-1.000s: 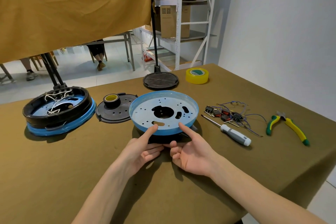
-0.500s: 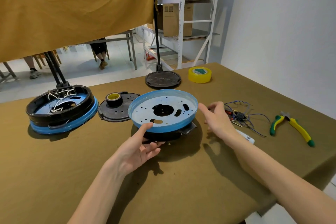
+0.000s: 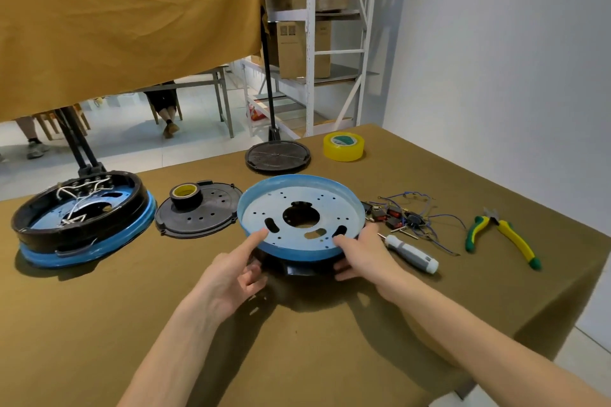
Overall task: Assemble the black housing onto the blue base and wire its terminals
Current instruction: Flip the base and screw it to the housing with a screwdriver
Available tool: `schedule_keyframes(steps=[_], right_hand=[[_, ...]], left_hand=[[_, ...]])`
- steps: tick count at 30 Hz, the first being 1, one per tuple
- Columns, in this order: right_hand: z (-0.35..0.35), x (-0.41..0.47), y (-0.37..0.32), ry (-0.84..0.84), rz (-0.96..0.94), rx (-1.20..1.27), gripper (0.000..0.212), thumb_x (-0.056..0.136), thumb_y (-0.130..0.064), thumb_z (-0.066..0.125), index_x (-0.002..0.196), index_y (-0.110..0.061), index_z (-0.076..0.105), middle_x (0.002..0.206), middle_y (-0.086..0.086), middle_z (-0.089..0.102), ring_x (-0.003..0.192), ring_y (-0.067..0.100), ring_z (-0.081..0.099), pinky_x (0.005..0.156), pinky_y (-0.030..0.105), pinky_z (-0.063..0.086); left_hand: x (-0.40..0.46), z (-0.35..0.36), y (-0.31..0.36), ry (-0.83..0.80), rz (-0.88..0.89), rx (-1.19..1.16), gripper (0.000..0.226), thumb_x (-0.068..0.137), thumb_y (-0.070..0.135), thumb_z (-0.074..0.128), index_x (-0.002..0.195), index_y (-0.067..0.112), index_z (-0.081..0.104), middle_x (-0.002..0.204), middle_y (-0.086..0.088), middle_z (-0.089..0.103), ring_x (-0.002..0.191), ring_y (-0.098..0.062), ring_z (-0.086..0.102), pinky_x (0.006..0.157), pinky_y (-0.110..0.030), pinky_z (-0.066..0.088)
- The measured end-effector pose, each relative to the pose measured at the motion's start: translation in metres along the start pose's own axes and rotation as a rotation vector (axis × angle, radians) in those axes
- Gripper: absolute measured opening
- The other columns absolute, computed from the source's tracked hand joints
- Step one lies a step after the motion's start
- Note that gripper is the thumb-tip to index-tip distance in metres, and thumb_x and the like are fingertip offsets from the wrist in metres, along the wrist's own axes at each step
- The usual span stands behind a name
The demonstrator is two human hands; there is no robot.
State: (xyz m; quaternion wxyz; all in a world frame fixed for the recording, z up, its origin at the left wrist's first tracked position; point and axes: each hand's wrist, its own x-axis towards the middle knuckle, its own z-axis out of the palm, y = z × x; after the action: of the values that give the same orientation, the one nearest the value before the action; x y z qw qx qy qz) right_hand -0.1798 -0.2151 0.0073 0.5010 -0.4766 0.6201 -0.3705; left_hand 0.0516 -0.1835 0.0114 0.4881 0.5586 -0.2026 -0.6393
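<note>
Blue base sits at table centre atop the black housing, tilted slightly; half a second back our right hand was off toward the wire bundle, and it has now returned to the base's near-right rim, so we judge seating is still under way and wiring not begun. Left hand half open, forefinger laid on the near-left rim, other fingers curled loosely beneath; right hand cupped around the rim, thumb on top, fingers underneath, a light grasp, not clenched
</note>
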Motion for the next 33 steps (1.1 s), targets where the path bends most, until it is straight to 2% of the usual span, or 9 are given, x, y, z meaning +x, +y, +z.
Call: schedule_keyframes(steps=[4,6,9,13,16,21,25,28,33], right_hand=[[-0.02,-0.008,0.004,0.017,-0.09,-0.241,0.034,0.103,-0.055,0.044,0.118,-0.024,0.046,0.105,-0.001,0.062,0.073,0.018,0.074,0.052,0.034,0.056],[-0.045,0.001,0.008,0.22,-0.229,-0.41,0.044,0.105,-0.048,0.041,0.098,-0.012,0.066,0.088,0.008,0.071,0.074,0.026,0.071,0.067,0.045,0.057],[-0.083,0.025,0.008,0.381,-0.29,-0.662,0.024,0.1,-0.025,0.052,0.094,-0.02,0.075,0.087,0.002,0.075,0.078,0.025,0.068,0.073,0.042,0.058],[-0.115,0.059,0.006,0.252,-0.187,-0.939,0.027,0.094,-0.008,0.056,0.103,-0.021,0.077,0.096,0.004,0.073,0.077,0.02,0.064,0.064,0.031,0.051],[-0.124,0.071,0.0,0.208,-0.17,-0.954,0.023,0.091,-0.006,0.064,0.094,-0.024,0.077,0.101,0.004,0.074,0.087,0.021,0.068,0.077,0.04,0.061],[-0.133,0.079,-0.013,0.037,-0.144,-0.957,0.016,0.09,-0.007,0.075,0.101,-0.019,0.071,0.09,0.011,0.075,0.067,0.021,0.073,0.057,0.031,0.061],[-0.136,0.082,-0.01,0.032,-0.131,-1.004,0.012,0.089,-0.009,0.073,0.098,-0.011,0.065,0.074,0.013,0.074,0.053,0.018,0.068,0.051,0.028,0.057],[-0.135,0.083,-0.007,0.085,-0.202,-1.078,0.009,0.087,-0.023,0.078,0.091,-0.017,0.073,0.087,0.004,0.073,0.074,0.016,0.067,0.067,0.031,0.056],[-0.129,0.084,0.0,0.089,-0.24,-1.111,0.009,0.088,-0.028,0.078,0.094,-0.021,0.079,0.085,-0.002,0.07,0.08,0.016,0.065,0.067,0.028,0.05]], left_hand=[[0.013,0.0,-0.003,0.07,0.083,0.045,0.073,0.073,0.045,0.085,0.128,0.007,0.058,0.093,-0.006,0.06,0.074,-0.014,0.046,0.066,-0.029,0.048],[0.017,-0.001,-0.004,0.115,0.121,0.027,0.078,0.074,0.047,0.085,0.137,0.011,0.057,0.103,-0.007,0.061,0.085,-0.016,0.053,0.079,-0.031,0.05],[0.02,0.003,-0.007,0.143,0.183,0.017,0.093,0.067,0.053,0.086,0.145,0.015,0.051,0.12,-0.007,0.06,0.103,-0.02,0.054,0.085,-0.034,0.048],[0.024,-0.002,-0.006,0.142,0.225,0.026,0.093,0.065,0.062,0.082,0.144,0.022,0.054,0.137,-0.01,0.058,0.105,-0.019,0.056,0.07,-0.031,0.048],[0.033,-0.008,-0.003,0.132,0.212,0.025,0.085,0.07,0.063,0.078,0.141,0.021,0.057,0.149,-0.013,0.052,0.131,-0.029,0.05,0.091,-0.039,0.053],[0.043,-0.01,0.001,0.104,0.227,0.089,0.062,0.061,0.074,0.069,0.099,0.025,0.067,0.108,0.001,0.068,0.105,-0.021,0.062,0.078,-0.034,0.056],[0.053,-0.017,-0.001,0.106,0.198,0.07,0.064,0.066,0.07,0.073,0.104,0.019,0.065,0.126,-0.009,0.068,0.128,-0.031,0.058,0.109,-0.051,0.049],[0.056,-0.018,0.0,0.123,0.174,0.045,0.074,0.068,0.067,0.076,0.116,0.013,0.065,0.13,-0.013,0.068,0.127,-0.032,0.06,0.108,-0.05,0.05],[0.06,-0.019,-0.001,0.161,0.17,0.042,0.078,0.068,0.069,0.076,0.117,0.01,0.064,0.128,-0.013,0.068,0.121,-0.031,0.061,0.097,-0.043,0.057]])
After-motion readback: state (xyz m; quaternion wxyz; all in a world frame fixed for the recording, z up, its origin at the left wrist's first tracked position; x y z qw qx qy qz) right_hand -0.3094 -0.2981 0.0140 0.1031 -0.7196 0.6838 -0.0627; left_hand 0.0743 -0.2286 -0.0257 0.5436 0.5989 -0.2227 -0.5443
